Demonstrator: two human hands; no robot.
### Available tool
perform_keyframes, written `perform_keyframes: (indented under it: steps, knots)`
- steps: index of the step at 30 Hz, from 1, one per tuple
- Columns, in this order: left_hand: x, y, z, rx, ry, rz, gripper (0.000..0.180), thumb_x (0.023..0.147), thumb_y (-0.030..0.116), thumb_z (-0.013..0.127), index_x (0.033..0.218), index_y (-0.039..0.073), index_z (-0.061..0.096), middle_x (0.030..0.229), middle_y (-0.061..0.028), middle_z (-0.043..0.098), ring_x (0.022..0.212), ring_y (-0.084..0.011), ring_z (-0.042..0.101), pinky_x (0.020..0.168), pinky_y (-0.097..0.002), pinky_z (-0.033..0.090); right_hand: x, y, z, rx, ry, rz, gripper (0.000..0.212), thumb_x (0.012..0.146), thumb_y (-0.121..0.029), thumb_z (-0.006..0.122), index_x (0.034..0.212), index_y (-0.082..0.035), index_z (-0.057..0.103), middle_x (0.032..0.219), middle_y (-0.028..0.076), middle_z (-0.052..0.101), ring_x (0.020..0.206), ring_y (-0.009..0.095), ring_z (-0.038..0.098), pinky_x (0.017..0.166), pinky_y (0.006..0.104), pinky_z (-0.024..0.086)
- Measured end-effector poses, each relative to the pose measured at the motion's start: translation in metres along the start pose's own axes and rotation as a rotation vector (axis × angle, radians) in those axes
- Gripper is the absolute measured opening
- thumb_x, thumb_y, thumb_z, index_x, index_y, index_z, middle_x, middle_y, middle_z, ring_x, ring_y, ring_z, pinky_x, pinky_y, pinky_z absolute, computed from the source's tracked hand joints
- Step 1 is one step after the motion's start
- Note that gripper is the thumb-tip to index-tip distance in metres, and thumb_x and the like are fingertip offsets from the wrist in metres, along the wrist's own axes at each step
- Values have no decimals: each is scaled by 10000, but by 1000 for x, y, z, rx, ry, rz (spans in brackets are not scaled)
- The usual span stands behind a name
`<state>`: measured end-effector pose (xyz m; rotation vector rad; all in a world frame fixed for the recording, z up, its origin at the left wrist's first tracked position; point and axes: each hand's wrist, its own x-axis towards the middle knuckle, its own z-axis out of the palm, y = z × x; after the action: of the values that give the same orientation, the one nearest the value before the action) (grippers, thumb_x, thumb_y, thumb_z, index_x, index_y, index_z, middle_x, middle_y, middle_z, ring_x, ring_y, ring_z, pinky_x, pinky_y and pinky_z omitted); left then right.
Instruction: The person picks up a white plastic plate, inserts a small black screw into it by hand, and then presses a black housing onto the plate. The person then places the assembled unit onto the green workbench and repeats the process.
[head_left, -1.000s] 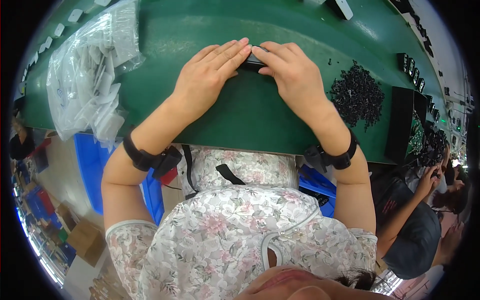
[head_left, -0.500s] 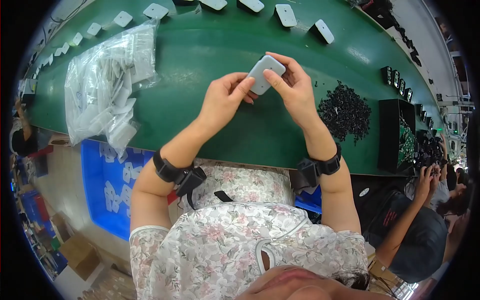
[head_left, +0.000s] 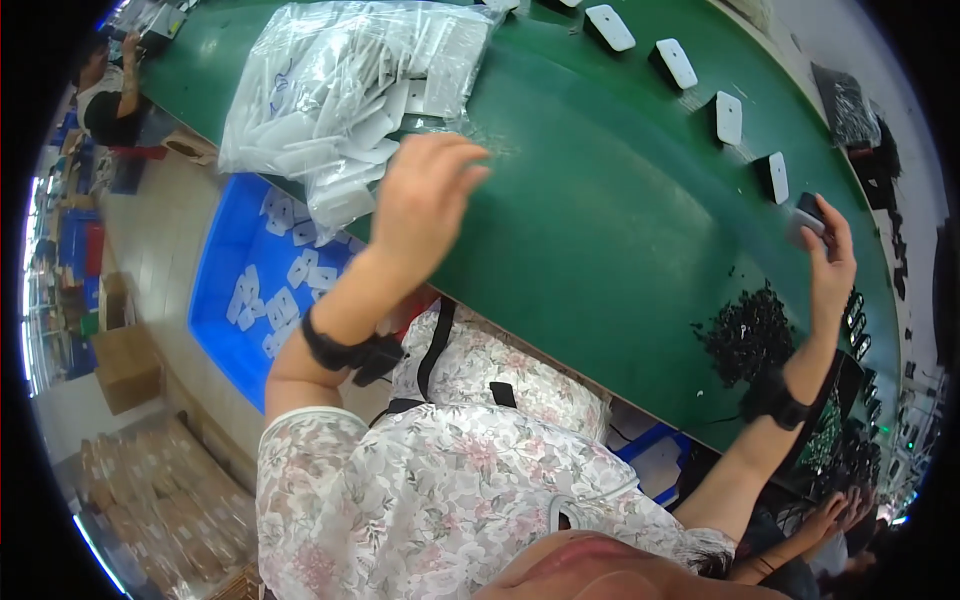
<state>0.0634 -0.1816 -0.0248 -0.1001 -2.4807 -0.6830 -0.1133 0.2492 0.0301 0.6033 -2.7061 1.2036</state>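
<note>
At the far right of the green table [head_left: 600,240], my right hand [head_left: 832,262] grips a small black case with a pale cover [head_left: 806,222] between thumb and fingers. It is beside the end of a curved row of similar white-topped cases, the nearest being one case [head_left: 772,178]. My left hand [head_left: 420,205], blurred by motion, is above the table edge by a clear plastic bag [head_left: 290,110] of white flat covers. Its fingers are loosely bent and apart, and nothing shows in them.
A heap of small black parts [head_left: 750,335] lies on the right of the table. Below the left edge stands a blue bin [head_left: 225,290] with white covers inside. A black box of green circuit boards [head_left: 825,430] is at the right, near another person's hands [head_left: 835,515].
My hands have parted: the right carried the case to the far right, while the left let go of it and went toward the bag. The whole view has turned.
</note>
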Motion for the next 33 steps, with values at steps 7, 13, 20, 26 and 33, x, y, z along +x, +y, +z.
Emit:
perform_keyframes:
  steps: [7,13,20,26,33]
  knots:
    - [5,-54,-35,561,-45,-29,277,744,125,693,985,19,607,1035,-107,579,991,-289,522,821,-384,438,50,95,-57,-104,-224,222,375,806,-7,613,1176,-45,569,1064,33,583,972,133,549,862,261,429]
    - [17,-65,-29,833,-132,-74,221,706,142,702,879,45,605,981,-101,538,968,-291,508,773,-395,429,55,125,-71,70,-449,430,434,792,-73,626,1224,-78,585,1057,2,598,990,129,535,894,272,411]
    - [8,-57,-47,736,-8,6,157,866,85,594,1002,30,649,1097,-142,605,996,-330,559,854,-410,449,53,120,-48,4,-236,409,420,880,-281,636,1247,-88,565,1142,33,593,1013,128,530,886,274,418]
    - [7,-9,-21,384,-45,90,184,896,47,547,1052,13,639,1038,-155,631,983,-313,588,855,-390,457,11,68,-47,-179,156,153,254,871,-205,640,1057,-33,639,933,24,655,825,118,568,772,248,454]
    - [15,50,40,-726,-423,-430,189,956,79,485,1072,-33,583,772,-80,636,567,-94,602,465,-193,409,-52,26,-10,-431,-94,242,148,790,-105,672,892,-5,633,824,92,610,738,210,591,687,304,478]
